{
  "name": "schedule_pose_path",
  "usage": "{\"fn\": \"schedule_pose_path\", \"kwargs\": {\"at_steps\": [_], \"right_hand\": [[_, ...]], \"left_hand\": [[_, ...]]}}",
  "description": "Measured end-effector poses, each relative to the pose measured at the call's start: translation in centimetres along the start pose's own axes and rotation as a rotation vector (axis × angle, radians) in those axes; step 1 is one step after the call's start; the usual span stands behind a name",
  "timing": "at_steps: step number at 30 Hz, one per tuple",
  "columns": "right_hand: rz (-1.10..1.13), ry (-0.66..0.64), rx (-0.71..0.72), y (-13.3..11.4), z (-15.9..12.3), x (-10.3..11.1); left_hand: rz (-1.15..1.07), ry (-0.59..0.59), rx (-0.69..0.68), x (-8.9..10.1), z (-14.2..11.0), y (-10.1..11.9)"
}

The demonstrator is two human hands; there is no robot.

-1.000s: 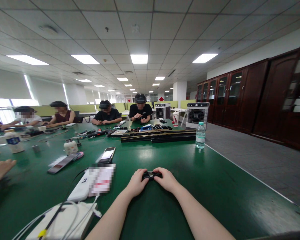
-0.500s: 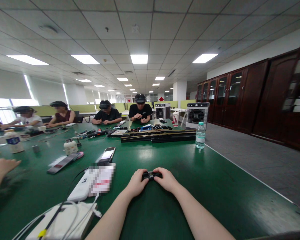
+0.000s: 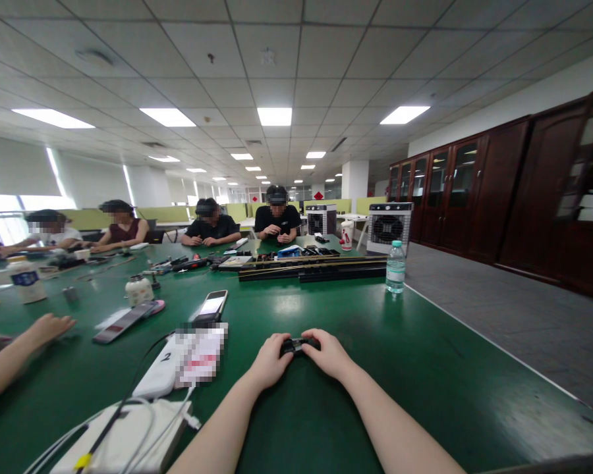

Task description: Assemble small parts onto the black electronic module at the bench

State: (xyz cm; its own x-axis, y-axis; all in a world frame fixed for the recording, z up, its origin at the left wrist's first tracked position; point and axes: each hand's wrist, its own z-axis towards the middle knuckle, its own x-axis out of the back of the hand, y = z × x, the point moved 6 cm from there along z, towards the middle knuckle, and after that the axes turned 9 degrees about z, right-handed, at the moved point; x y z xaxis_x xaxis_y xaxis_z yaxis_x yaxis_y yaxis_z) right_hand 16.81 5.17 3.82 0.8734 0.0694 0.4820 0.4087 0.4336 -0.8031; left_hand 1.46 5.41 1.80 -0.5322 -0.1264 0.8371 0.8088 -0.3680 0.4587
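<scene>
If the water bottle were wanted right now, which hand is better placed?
Right, I'd judge. The right hand is nearer the water bottle, which stands ahead and to its right; the left hand is farther across. Both hold the small black part, so neither is free.

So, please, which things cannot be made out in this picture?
Head view, black object: partly hidden by the left hand and right hand.
Head view, paper: its print, pixelated.
Head view, co-worker's arm: cut off by the left edge.
Head view, white object: cut off by the bottom edge.
</scene>
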Motion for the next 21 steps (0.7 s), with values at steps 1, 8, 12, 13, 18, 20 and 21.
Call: {"fn": "schedule_pose_path", "kwargs": {"at_steps": [1,8,12,13,18,20,21], "right_hand": [[-0.007,-0.001,0.014,-0.1,0.0,0.0],[-0.096,-0.057,0.085,-0.8,-0.2,-0.9],[-0.135,-0.07,0.07,-0.6,-0.3,-1.1],[-0.141,-0.069,0.065,-0.6,-0.3,-1.2],[-0.173,-0.084,0.039,-0.4,-0.4,-1.3],[-0.179,-0.089,0.033,-0.5,-0.3,-1.3],[-0.18,-0.091,0.031,-0.5,-0.3,-1.3]], "left_hand": [[-0.001,0.006,-0.006,0.1,0.0,0.1],[0.004,0.006,-0.026,0.2,-0.2,0.3],[-0.019,-0.001,0.003,0.0,-0.1,-0.1],[-0.018,-0.003,0.006,-0.1,-0.1,-0.1],[-0.008,0.003,-0.027,0.1,-0.1,0.2],[-0.006,0.0,-0.03,0.1,-0.1,0.2],[-0.002,-0.002,-0.027,0.1,0.0,0.2]]}}
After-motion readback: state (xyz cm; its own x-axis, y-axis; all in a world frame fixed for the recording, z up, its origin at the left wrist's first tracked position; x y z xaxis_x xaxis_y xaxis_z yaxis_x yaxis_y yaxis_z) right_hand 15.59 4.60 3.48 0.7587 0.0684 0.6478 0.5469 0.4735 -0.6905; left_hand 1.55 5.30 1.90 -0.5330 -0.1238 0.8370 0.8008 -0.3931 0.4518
